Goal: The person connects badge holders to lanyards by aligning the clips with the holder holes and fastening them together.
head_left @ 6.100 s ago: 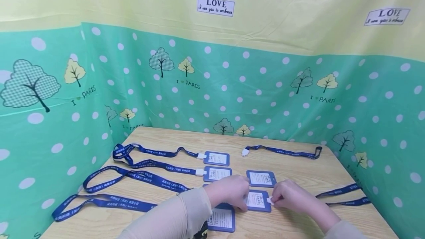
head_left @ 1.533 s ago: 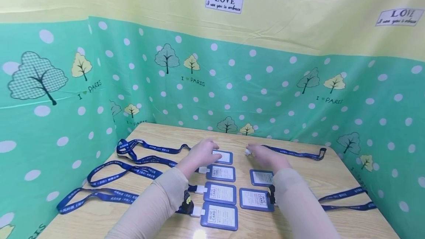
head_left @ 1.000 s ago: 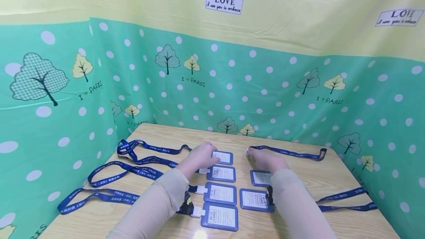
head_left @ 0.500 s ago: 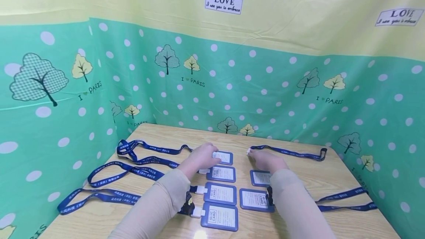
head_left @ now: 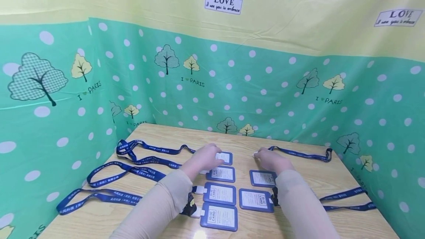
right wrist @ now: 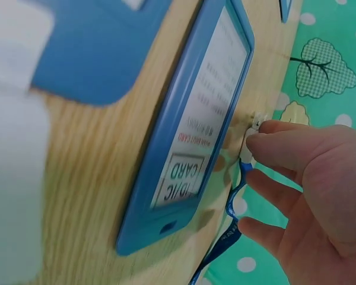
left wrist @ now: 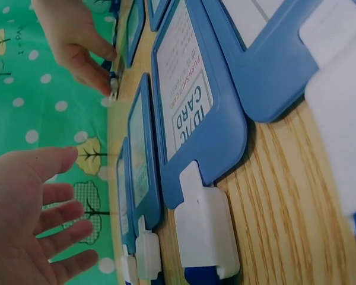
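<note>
My left hand (head_left: pixel 206 158) hovers by the far-left badge holder (head_left: pixel 226 158), overlapping its clip end in the head view. Its fingers are spread and hold nothing in the left wrist view. At the back right, my right hand (head_left: pixel 273 159) pinches the white plastic clip (right wrist: pixel 247 145) of a dark blue lanyard (head_left: pixel 303 154) between thumb and fingertip. The ribbon trails rightward across the table from this clip. Nearer than that hand lies a blue-framed badge holder (head_left: pixel 262 178) with a bare slot at its right end, seen close in the right wrist view.
Several badge holders clipped to blue lanyards lie in a column on the left, the nearest badge (head_left: pixel 219 216) at the front. Right of it lies another badge holder (head_left: pixel 255 200); a lanyard ribbon (head_left: pixel 348 200) emerges beyond my right sleeve. A green dotted curtain (head_left: pixel 232 84) encloses the wooden table.
Over the last half second my right hand has drawn the clip and lanyard slightly right and nearer. Some six seconds ago both hands were at the front right badge holder. The left hand barely shifts lately.
</note>
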A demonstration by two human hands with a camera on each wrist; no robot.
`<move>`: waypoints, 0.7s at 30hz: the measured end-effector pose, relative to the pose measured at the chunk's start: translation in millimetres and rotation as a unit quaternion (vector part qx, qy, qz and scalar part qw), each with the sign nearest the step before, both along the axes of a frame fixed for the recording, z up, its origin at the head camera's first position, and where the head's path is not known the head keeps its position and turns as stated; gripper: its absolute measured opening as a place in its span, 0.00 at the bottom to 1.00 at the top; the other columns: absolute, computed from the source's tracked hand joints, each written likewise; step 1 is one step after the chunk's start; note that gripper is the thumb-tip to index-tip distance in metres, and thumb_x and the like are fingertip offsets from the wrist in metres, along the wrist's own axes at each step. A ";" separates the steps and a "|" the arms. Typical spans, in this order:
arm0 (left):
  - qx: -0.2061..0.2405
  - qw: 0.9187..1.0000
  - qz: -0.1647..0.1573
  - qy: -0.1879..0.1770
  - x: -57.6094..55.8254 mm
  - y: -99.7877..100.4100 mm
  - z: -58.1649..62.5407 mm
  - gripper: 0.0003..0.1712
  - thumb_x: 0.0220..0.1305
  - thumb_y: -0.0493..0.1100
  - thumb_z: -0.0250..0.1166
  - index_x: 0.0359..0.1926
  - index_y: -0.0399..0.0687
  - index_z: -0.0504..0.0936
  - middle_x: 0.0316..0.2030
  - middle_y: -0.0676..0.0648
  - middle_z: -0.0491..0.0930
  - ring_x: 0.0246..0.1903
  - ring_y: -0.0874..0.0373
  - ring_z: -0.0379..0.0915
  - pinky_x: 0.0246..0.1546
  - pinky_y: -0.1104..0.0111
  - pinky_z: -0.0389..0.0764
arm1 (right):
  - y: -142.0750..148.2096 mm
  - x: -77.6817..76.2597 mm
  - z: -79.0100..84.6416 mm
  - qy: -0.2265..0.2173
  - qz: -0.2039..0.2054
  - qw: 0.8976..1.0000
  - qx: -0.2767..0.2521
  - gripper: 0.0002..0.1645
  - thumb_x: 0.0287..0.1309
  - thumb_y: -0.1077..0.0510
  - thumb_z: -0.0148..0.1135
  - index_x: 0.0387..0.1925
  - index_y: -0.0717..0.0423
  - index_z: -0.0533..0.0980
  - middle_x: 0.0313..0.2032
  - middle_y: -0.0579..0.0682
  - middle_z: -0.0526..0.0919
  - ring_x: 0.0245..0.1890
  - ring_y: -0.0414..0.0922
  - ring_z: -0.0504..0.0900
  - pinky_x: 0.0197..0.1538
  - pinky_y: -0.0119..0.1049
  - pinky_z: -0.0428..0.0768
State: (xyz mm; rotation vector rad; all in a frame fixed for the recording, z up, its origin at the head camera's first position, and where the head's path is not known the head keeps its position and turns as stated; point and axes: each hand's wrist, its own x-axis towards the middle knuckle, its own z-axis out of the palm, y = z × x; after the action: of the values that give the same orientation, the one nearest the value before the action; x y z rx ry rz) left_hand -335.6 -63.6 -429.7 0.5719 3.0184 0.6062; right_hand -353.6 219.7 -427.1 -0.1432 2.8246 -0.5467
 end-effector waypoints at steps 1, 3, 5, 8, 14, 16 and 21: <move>0.000 1.000 -0.001 0.000 0.4 1.1 0.6 0.29 0.67 0.58 0.67 0.63 0.48 0.81 0.62 0.44 0.77 0.61 0.47 0.74 0.63 0.53 0.75 | 1.5 0.4 0.3 0.001 0.003 1.000 -0.002 0.27 0.79 0.47 0.46 0.70 0.57 0.68 0.65 0.62 0.73 0.67 0.65 0.68 0.67 0.65 0.66; 0.000 1.000 -0.002 -0.001 1.6 3.4 2.1 0.28 0.68 0.57 0.67 0.63 0.48 0.81 0.63 0.44 0.77 0.62 0.47 0.73 0.63 0.53 0.74 | 3.7 0.8 1.0 0.009 0.015 1.000 -0.001 0.25 0.78 0.49 0.47 0.67 0.58 0.71 0.61 0.60 0.76 0.63 0.64 0.73 0.66 0.63 0.69; 0.000 1.000 -0.005 -0.002 2.8 5.8 3.3 0.28 0.68 0.57 0.67 0.63 0.48 0.81 0.63 0.44 0.77 0.62 0.47 0.74 0.63 0.53 0.74 | 5.4 0.8 1.9 0.022 0.038 0.999 0.008 0.21 0.77 0.53 0.49 0.61 0.60 0.76 0.53 0.57 0.81 0.54 0.59 0.80 0.62 0.60 0.74; 0.005 1.000 -0.009 -0.006 3.7 9.2 3.5 0.28 0.68 0.58 0.67 0.63 0.49 0.81 0.62 0.44 0.77 0.61 0.47 0.74 0.63 0.53 0.75 | 7.4 0.5 3.5 0.040 0.070 0.996 0.033 0.16 0.74 0.60 0.52 0.52 0.58 0.83 0.40 0.51 0.84 0.38 0.49 0.81 0.51 0.50 0.81; 0.013 1.000 -0.006 -0.022 5.4 14.8 0.3 0.29 0.68 0.59 0.67 0.64 0.52 0.80 0.64 0.46 0.76 0.63 0.47 0.73 0.62 0.52 0.76 | 12.0 1.6 5.8 0.034 0.068 0.996 0.055 0.11 0.67 0.65 0.60 0.44 0.55 0.87 0.34 0.47 0.84 0.33 0.45 0.79 0.48 0.48 0.82; 0.011 1.000 -0.007 -0.020 5.0 16.3 -1.0 0.29 0.67 0.59 0.67 0.64 0.52 0.80 0.63 0.45 0.76 0.62 0.47 0.73 0.61 0.52 0.76 | 13.5 2.1 5.2 0.033 0.065 0.996 0.059 0.11 0.67 0.64 0.61 0.46 0.56 0.86 0.37 0.48 0.85 0.38 0.47 0.82 0.53 0.52 0.82; -0.004 1.000 -0.018 -0.007 4.6 19.5 -2.6 0.28 0.67 0.59 0.67 0.62 0.52 0.81 0.62 0.46 0.77 0.61 0.48 0.74 0.60 0.52 0.77 | 15.5 3.2 3.5 0.045 0.071 0.994 0.068 0.11 0.68 0.63 0.63 0.49 0.59 0.85 0.43 0.52 0.86 0.47 0.53 0.84 0.57 0.55 0.80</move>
State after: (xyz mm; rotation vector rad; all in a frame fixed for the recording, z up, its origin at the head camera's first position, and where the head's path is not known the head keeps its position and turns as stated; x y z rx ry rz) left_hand -331.0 -44.0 -432.3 0.6172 2.9901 0.5935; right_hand -350.4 235.2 -423.6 -0.3488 2.8980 -0.3231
